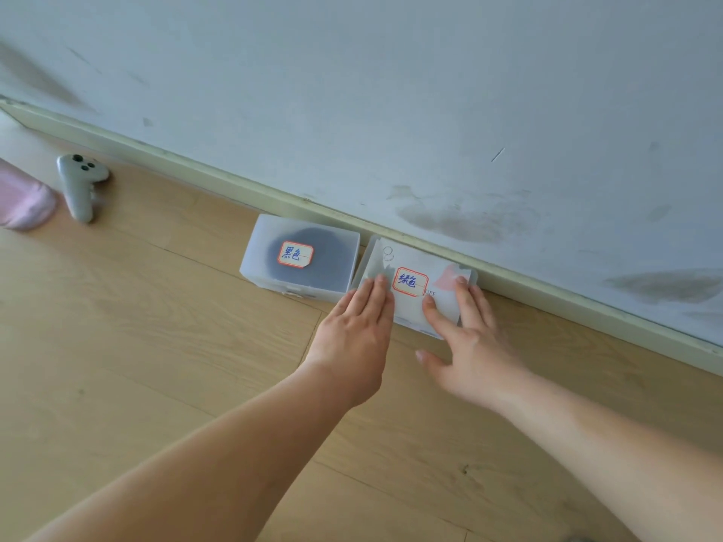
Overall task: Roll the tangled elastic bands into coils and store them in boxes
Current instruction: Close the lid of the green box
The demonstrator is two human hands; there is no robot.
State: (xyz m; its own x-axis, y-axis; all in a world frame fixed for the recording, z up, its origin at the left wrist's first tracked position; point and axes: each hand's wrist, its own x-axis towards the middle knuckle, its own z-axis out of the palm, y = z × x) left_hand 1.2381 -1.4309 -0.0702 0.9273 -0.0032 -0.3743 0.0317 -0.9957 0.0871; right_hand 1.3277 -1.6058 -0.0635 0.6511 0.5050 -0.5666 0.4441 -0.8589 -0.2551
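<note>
Boxes of translucent plastic sit side by side on the wooden floor (156, 346), both against the skirting board (547, 283). The green-labelled box (409, 309) is under both palms: the left hand (354, 330) lays straight fingers on its left lid edge, and the right hand (469, 342) presses flat fingers on the right part, thumb spread wide. Neither grips. Its long side runs along the wall, label upward. The black-labelled box (301, 236), dark inside, lies just left of it, untouched.
</note>
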